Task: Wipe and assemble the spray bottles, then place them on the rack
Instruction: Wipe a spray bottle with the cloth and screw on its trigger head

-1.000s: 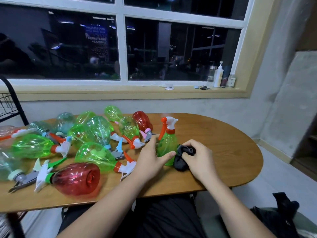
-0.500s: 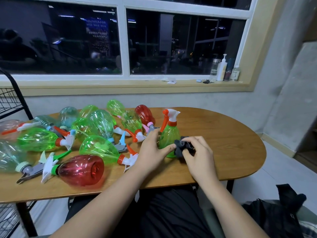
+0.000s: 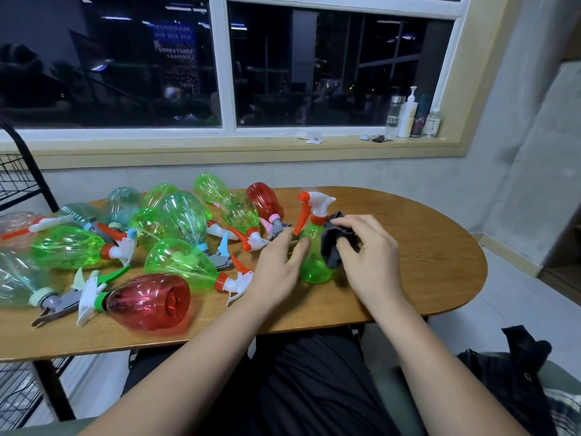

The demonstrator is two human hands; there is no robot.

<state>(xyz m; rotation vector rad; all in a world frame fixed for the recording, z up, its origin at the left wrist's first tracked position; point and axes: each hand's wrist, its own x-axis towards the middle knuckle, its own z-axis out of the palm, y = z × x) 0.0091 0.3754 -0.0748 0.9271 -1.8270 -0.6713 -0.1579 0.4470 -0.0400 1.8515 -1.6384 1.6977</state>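
A: Entry 1. What is the person wearing?

B: A black garment (image 3: pixel 314 388) is covering the lap. It is showing just below the near edge of the table (image 3: pixel 440 294), and the fabric is creasing in soft folds.

A: Arms?

B: Both forearms are showing bare from the bottom of the view up to the wrists. The left hand (image 3: pixel 276 269) and right hand (image 3: pixel 371 262) are going bare too. The left thumbnail is showing short and plain.

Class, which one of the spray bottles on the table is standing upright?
The green bottle with the orange trigger, between the left hand and right hand; all others lie on their sides.
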